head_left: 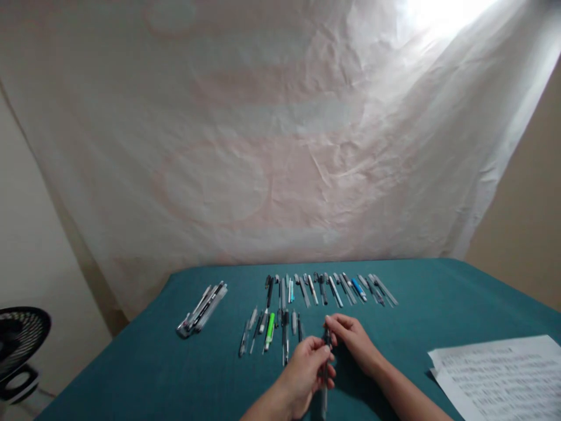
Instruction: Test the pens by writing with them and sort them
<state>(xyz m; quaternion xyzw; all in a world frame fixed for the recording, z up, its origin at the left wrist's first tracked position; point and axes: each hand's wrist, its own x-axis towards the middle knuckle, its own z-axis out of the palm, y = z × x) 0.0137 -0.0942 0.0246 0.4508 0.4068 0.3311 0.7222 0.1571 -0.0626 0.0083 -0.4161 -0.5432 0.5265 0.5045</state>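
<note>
Pen (324, 400) is held to the near right of the green marker (270, 332). Its barrel is gripped by the left hand (307, 368), fingers curled round it. Its dark upper end is met by the fingertips of the right hand (350, 337); pinched or only touched, cannot be told at this blur. Step in hand, judged from the grip: top end being handled; whether a part is being fitted or removed cannot be made out. Next move looks to call for the barrel to be held firm by the left and any force to be applied along the pen, so slip and bending are avoided. Printed papers (495, 374) are laid well right of the green marker. Black pen (286, 336) is set just right of it, in the same near row of loose pens and pen parts. Pile of pens (204, 308) is placed to its far left. Blue pen (359, 289) is seen beyond it and to the right, in a far row, with white pen (336, 291) beside. Farthest back, the wall is covered by a pale sheet (280, 146).
</note>
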